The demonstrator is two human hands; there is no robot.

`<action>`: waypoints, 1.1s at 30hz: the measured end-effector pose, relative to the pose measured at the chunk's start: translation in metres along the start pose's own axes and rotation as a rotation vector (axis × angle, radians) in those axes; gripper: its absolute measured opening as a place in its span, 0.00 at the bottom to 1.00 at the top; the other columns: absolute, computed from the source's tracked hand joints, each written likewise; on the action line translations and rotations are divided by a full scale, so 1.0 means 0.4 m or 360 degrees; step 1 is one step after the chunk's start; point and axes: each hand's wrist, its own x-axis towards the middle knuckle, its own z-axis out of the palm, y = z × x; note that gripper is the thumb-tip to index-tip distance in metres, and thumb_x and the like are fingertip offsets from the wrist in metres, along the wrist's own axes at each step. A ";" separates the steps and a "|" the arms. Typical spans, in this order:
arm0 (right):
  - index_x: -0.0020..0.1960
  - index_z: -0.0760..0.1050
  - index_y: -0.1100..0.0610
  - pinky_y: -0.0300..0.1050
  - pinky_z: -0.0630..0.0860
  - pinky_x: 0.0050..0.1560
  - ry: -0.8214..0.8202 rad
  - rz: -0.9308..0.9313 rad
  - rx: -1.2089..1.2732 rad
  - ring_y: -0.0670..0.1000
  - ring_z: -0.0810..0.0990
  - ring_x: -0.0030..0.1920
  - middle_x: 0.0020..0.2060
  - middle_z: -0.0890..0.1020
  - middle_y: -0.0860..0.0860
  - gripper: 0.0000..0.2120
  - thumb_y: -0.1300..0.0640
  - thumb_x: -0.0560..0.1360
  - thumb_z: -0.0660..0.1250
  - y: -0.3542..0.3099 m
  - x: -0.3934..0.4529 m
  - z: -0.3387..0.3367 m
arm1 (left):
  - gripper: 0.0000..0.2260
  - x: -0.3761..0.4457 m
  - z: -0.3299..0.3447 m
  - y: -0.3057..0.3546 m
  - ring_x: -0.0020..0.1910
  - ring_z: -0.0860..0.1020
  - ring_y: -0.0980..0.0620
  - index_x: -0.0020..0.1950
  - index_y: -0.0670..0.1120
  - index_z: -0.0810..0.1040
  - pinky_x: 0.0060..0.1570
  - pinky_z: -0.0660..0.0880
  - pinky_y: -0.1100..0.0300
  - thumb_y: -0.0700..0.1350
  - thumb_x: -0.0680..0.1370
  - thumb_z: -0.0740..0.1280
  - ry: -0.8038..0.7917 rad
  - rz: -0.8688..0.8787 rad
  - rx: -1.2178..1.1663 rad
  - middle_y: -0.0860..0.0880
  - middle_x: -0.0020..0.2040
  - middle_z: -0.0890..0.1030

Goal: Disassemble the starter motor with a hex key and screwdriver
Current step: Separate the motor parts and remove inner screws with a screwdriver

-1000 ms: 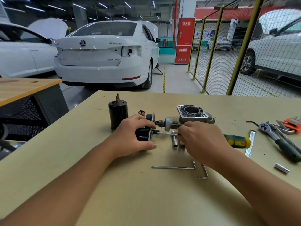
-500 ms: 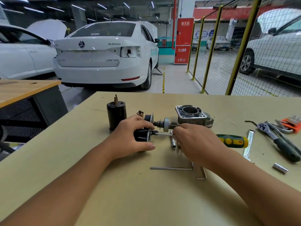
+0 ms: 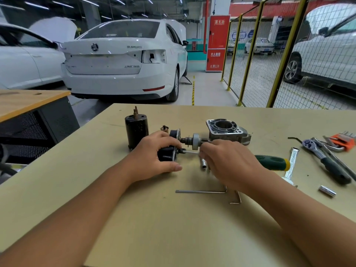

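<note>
The starter motor lies in pieces on the table. My left hand (image 3: pixel 154 155) grips the black solenoid body (image 3: pixel 166 154) with its metal end plate. My right hand (image 3: pixel 229 162) holds the green-handled screwdriver (image 3: pixel 271 162), its thin shaft (image 3: pixel 191 152) meeting the solenoid's end. Just behind runs the armature shaft with its pinion gear (image 3: pixel 194 140). The black motor casing (image 3: pixel 136 130) stands upright at the left. The aluminium nose housing (image 3: pixel 225 130) sits to the right. Two hex keys (image 3: pixel 202 191) lie in front of my hands.
A small socket (image 3: pixel 203 164) lies under my right hand. At the right lie a flat spanner (image 3: pixel 291 166), a ratchet wrench (image 3: pixel 325 160), an orange hex key set (image 3: pixel 343 142) and a loose socket (image 3: pixel 327 190). Cars and a yellow mesh fence stand beyond the table (image 3: pixel 173 228).
My right hand with the screwdriver has shifted slightly left toward the solenoid. My left hand keeps its grip in the same place.
</note>
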 end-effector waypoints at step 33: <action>0.57 0.78 0.48 0.49 0.79 0.42 0.0095 0.0246 0.0409 0.53 0.80 0.45 0.44 0.83 0.46 0.09 0.47 0.81 0.64 0.044 -0.004 0.018 | 0.22 0.003 0.014 0.011 0.59 0.72 0.66 0.64 0.66 0.72 0.55 0.68 0.70 0.59 0.72 0.73 -0.0018 -0.0089 0.0081 0.60 0.60 0.73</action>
